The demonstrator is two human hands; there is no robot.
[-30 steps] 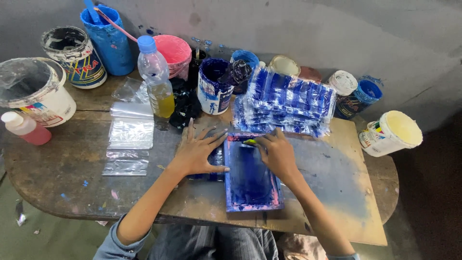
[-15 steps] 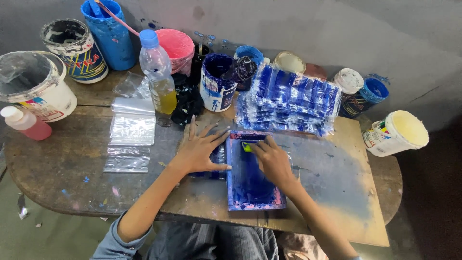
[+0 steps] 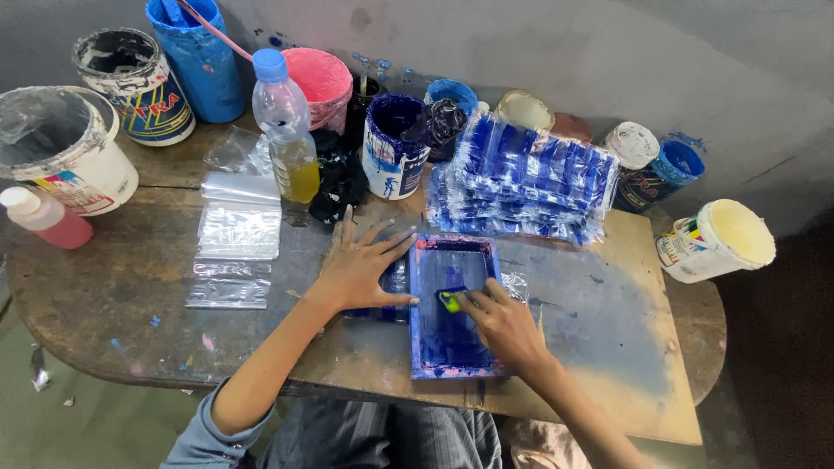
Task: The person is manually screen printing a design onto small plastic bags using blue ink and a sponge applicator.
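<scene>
Pressure from my left hand (image 3: 360,274), spread flat with fingers open on the blue frame's (image 3: 453,306) left edge, pins it to the tabletop (image 3: 130,287) so my right hand (image 3: 504,326), its grip closed on a yellow-green scraper (image 3: 450,300), can work inside it.

Pale blue-grey sleeve (image 3: 198,432) pushed up the left arm; dark grey striped trousers (image 3: 391,439).
</scene>
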